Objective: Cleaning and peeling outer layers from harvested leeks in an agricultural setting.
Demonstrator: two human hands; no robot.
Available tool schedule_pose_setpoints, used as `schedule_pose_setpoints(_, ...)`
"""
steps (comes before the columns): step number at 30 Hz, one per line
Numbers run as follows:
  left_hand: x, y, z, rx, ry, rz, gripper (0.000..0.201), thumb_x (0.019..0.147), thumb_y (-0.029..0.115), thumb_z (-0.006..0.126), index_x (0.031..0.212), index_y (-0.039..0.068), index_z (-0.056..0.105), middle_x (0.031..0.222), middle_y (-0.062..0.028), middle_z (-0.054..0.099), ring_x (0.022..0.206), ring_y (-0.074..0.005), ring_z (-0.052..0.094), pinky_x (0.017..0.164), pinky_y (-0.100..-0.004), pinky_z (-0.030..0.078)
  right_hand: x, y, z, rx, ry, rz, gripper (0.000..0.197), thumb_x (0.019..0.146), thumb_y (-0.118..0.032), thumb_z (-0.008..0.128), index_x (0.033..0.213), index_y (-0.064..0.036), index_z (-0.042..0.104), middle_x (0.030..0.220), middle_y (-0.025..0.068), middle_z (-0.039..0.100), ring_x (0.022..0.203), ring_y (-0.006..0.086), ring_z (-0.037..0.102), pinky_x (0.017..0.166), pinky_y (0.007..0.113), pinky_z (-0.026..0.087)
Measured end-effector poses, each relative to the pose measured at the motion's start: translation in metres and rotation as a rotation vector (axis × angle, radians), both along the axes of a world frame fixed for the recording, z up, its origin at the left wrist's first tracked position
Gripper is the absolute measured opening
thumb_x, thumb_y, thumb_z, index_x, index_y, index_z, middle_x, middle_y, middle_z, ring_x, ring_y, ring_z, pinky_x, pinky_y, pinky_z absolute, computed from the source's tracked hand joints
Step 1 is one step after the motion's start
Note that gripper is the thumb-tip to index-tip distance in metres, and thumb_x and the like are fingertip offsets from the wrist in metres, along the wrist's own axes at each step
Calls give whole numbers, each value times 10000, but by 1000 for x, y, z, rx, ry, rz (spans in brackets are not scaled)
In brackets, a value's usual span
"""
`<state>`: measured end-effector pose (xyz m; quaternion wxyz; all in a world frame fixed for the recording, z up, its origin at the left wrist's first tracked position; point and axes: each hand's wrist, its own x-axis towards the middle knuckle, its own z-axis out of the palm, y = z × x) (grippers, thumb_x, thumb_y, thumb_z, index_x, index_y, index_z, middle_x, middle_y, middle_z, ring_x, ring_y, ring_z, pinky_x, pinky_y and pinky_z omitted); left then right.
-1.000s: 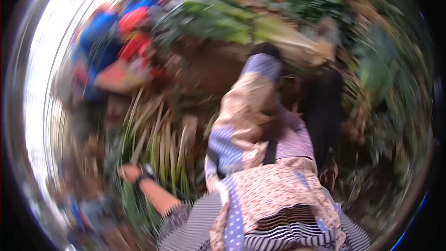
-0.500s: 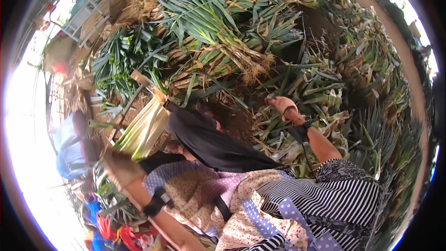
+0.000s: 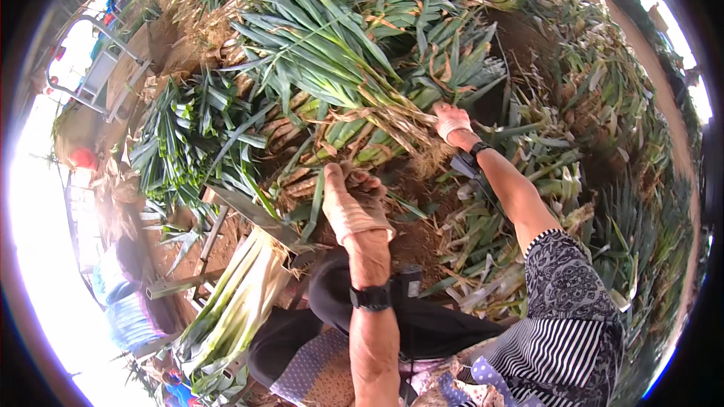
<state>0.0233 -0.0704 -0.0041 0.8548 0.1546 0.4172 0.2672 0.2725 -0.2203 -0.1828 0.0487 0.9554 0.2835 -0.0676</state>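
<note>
A loose bunch of leeks [image 3: 317, 45] lies on the heap ahead, its pale stalks and roots pointing toward me at the right. My right hand [image 3: 454, 122], in a light fingerless wrap, is at the lower stalks beside the roots. Its fingers are bent closed, and what they grip is hidden. Just short of the heap is my left hand [image 3: 356, 202], wrapped the same way, thumb and fingers apart with nothing in them. Below it to the left, a bundle of pale leek stalks [image 3: 237, 301] rests against a low wooden and metal stand [image 3: 253, 215].
Cut dark-green leek tops [image 3: 185, 132] are piled left of the stand. Leaf scraps [image 3: 520, 203] cover the ground at right. A metal-framed cart [image 3: 105, 68] stands at far left, near a blue bundle [image 3: 128, 294]. My knees [image 3: 332, 286] are bent close below.
My left hand has swung from the pale bundle up and right toward the heap. My right hand has moved forward to the roots of the loose leeks.
</note>
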Motion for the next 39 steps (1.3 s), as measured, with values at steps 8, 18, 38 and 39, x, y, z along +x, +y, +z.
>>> schedule_pose_setpoints(8,17,9,-3,-77,-70,44,279,864,351,621,786,85,591,616,-25,527,559,-166,492,499,-278,405,-12,42,-2,-194,356,-143,312,826,-200,537,1080,-32,606,997,197,636,902,360,625,687,467,517)
schedule_pose_setpoints(18,46,-9,-34,-126,233,63,265,832,327,661,923,107,544,645,-33,526,539,-141,480,478,-296,398,-141,-73,181,390,635,-307,487,720,-389,650,1058,-42,608,829,143,625,700,220,602,699,329,490)
schedule_pose_setpoints(38,45,-80,1,358,-335,-768,616,817,479,628,1227,60,439,1094,-117,553,952,-189,564,805,-360,507,-221,-141,153,612,571,-386,479,746,-298,709,1157,-100,566,970,121,656,899,269,633,792,331,505)
schedule_pose_setpoints(39,44,-77,6,492,-158,-1039,529,844,404,630,1196,54,447,1064,-106,558,927,-170,560,786,-341,511,-214,-130,143,656,491,-350,468,750,-266,705,1160,-89,562,955,135,653,877,267,642,754,328,508)
